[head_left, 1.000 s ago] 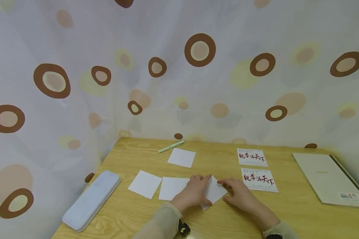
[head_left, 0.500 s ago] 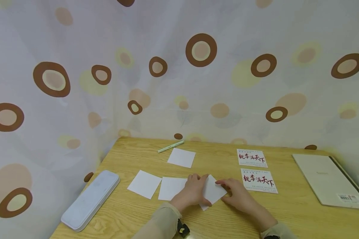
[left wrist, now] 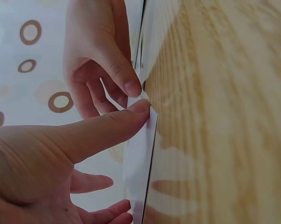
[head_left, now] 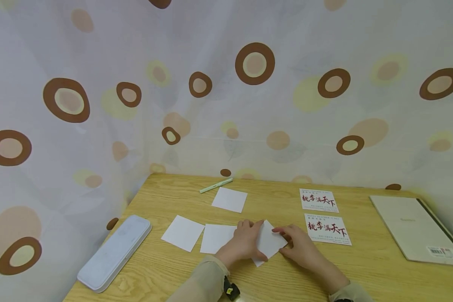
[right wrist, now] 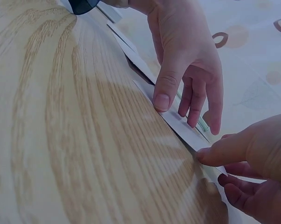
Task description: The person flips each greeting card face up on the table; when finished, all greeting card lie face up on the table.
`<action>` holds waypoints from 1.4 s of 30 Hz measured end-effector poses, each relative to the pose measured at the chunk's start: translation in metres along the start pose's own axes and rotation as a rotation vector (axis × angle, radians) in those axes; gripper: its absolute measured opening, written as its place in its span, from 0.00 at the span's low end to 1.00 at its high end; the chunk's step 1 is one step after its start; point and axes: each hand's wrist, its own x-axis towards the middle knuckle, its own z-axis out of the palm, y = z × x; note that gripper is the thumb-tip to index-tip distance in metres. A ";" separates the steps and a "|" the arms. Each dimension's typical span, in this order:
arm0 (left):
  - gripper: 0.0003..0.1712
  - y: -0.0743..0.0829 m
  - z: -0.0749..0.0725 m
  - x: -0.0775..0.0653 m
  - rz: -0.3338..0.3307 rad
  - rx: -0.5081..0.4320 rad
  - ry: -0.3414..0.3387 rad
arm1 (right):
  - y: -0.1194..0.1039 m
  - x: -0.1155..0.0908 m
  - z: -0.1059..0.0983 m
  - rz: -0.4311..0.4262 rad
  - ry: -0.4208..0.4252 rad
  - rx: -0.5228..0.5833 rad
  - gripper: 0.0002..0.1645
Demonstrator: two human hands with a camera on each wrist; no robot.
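One closed case (head_left: 114, 253); left fingers (head_left: 246, 225) spread over white paper (head_left: 268, 240), right fingers (head_left: 282, 230) pinching it.

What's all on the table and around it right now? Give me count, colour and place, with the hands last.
handled sheet: 1, white, between the hands
other plain sheets: 3, white, two to the left, one farther back
printed cards: 2, white with red characters, right of the hands
pen: 1, pale green, back of table
long case: 1, pale blue-grey, left edge
flat folder or pad: 1, cream with dark strip, far right
table: 1, wood-toned, underneath
curtain: white with coloured circles, behind and at sides; panel count unclear
wrist devices: 2, dark, one per wrist
sleeves: 2, beige, forearms
left hand: 1, bare, touching handled sheet
right hand: 1, bare, at its right corner
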 end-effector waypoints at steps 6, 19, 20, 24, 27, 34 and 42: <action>0.62 -0.001 0.000 -0.001 0.010 0.009 0.005 | -0.001 -0.001 -0.001 0.025 -0.003 0.027 0.30; 0.64 0.000 0.001 0.001 0.045 0.010 -0.002 | 0.002 -0.003 -0.007 0.052 0.026 0.011 0.30; 0.64 0.000 0.001 0.000 0.048 0.012 -0.006 | 0.003 -0.003 -0.008 0.048 0.032 0.017 0.30; 0.64 -0.001 0.000 0.000 0.062 0.007 -0.020 | 0.005 -0.004 -0.010 0.041 0.053 0.045 0.29; 0.65 -0.002 0.000 0.000 0.085 0.003 -0.032 | 0.006 -0.003 -0.011 0.043 0.060 0.056 0.29; 0.68 -0.007 0.001 -0.001 0.138 0.008 -0.054 | 0.008 -0.003 -0.015 0.041 0.053 0.057 0.29; 0.70 -0.007 0.001 -0.002 0.195 -0.013 -0.085 | 0.008 -0.005 -0.022 0.084 0.042 0.084 0.28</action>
